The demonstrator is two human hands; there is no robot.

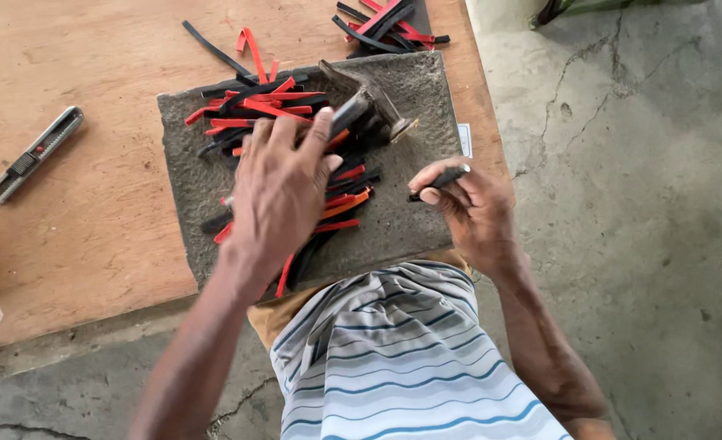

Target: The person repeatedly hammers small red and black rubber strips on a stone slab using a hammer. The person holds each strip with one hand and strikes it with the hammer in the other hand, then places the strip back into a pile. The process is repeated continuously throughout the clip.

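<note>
1 hammer, 1 utility knife, 2 hands.

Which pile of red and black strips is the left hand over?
The big pile on the grey mat, under the left hand. The smaller pile lies off the mat at the table's far edge, away from both hands.

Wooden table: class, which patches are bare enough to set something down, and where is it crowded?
Free: the wooden table between the utility knife and the grey slab, and the slab's near right corner. Crowded: the strips under the left hand; the right hand holds a dark tool.
</note>
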